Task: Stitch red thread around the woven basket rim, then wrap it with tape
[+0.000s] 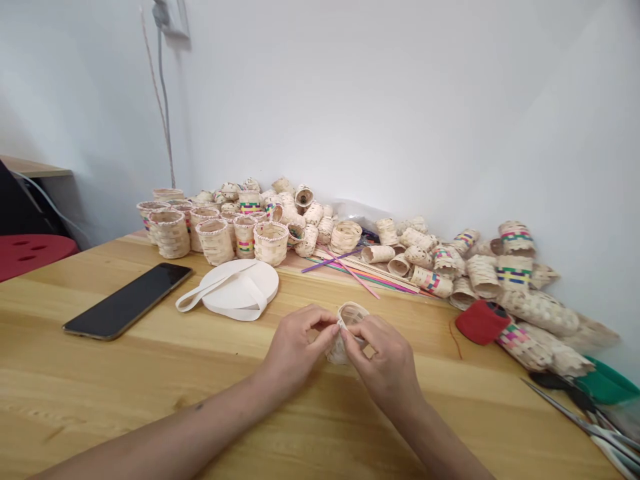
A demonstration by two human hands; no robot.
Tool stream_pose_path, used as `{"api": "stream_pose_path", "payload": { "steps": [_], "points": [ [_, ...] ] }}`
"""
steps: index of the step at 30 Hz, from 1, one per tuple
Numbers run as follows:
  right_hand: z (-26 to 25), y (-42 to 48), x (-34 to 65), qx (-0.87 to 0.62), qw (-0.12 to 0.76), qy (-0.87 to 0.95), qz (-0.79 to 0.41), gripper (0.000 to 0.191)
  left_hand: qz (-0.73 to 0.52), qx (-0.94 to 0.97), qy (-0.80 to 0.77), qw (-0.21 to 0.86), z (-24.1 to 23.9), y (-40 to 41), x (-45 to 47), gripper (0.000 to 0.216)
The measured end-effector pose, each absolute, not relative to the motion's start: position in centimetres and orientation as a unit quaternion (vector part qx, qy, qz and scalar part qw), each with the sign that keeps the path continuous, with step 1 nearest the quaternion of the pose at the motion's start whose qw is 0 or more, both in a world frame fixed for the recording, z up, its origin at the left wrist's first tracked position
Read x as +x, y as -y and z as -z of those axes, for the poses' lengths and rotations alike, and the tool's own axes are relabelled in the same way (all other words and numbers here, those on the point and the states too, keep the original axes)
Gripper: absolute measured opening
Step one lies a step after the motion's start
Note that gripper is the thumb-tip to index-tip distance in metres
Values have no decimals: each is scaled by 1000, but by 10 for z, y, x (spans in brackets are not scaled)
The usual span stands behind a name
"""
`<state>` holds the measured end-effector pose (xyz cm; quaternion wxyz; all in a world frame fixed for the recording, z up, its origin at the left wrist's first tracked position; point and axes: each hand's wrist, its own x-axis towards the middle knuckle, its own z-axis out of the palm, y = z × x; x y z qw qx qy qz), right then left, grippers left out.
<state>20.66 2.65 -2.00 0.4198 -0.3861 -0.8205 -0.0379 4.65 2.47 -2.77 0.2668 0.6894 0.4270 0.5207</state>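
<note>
A small woven basket (338, 351) of pale strips stands between my hands on the wooden table (210, 407), its open mouth facing up. My left hand (299, 343) pinches the near left part of its rim, thumb and forefinger together. From the other side, my right hand (384, 353) grips the same rim, its fingertips almost meeting the left ones. The fingers cover part of the rim, so any thin strip or thread between them cannot be made out. Beyond my left hand lies a flat roll of white ribbon (265, 280) with a loose looped end.
A black phone (129, 300) lies at left. Finished-looking baskets (215, 241) stand behind the ribbon. Coloured strips (365, 273) and more woven baskets (484, 275) line the wall. At right are a red piece (481, 323), scissors (575, 417) and a green roll (607, 383).
</note>
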Motion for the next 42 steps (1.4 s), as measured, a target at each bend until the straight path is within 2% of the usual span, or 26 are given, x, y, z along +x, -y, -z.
{"api": "stream_pose_path", "payload": {
  "steps": [4, 15, 21, 30, 34, 39, 42],
  "points": [
    [19, -27, 207, -393, 411, 822, 40, 21, -511, 686, -437, 277, 30, -27, 45, 12],
    [19, -27, 205, -410, 407, 814, 60, 17, -509, 610, -461, 396, 29, -32, 44, 13],
    [17, -24, 204, -382, 400, 829, 78, 22, -533, 494, -449, 519, 22, -39, 35, 13],
    [15, -30, 216, -341, 365, 865, 42, 21, -520, 493, -451, 532, 13, -54, 18, 17],
    [15, -30, 220, -334, 360, 871, 29, 20, -489, 560, -459, 487, 14, -55, 13, 21],
    [8, -26, 221, -284, 319, 902, 60, 18, -472, 653, -526, 274, 15, -60, 7, 21],
    [2, -21, 220, -236, 278, 927, 83, 17, -483, 658, -536, 215, 9, -63, 5, 21]
  ]
}}
